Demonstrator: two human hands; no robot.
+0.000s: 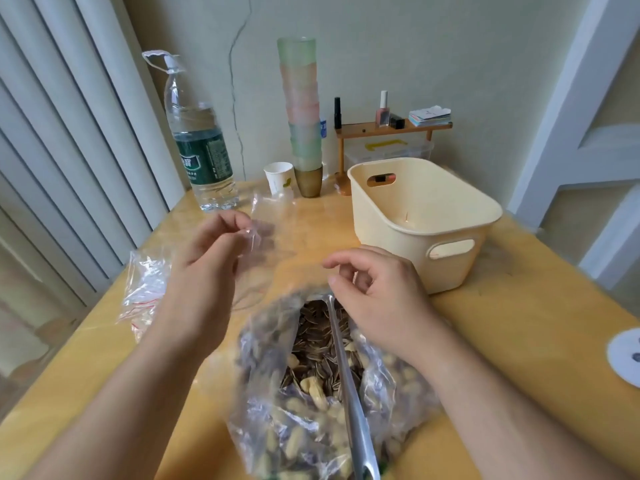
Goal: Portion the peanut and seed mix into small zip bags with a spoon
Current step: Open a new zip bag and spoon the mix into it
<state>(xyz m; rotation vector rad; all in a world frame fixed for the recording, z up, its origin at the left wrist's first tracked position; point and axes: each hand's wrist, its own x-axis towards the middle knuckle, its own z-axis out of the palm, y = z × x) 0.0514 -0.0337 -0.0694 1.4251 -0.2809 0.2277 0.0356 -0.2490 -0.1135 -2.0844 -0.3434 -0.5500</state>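
A big clear plastic bag (273, 424) of peanuts and striped sunflower seeds lies open at the near middle of the table. A metal spoon (349, 393) stands in the mix, its handle pointing toward me. My left hand (207, 258) pinches the edge of a small clear zip bag (273, 220) and holds it up above the table. My right hand (377, 289) hovers over the big bag's mouth, fingers loosely curled, holding nothing and apart from the spoon. A pile of spare small zip bags (147, 289) lies at the left table edge.
A cream plastic basket (422, 216) stands to the right behind my right hand. At the back stand a water bottle (201, 154), a paper cup (278, 176), a tall stack of coloured cups (303, 109) and a small wooden shelf (391, 128) with cosmetics. The yellow table (519, 341) drops off left and right.
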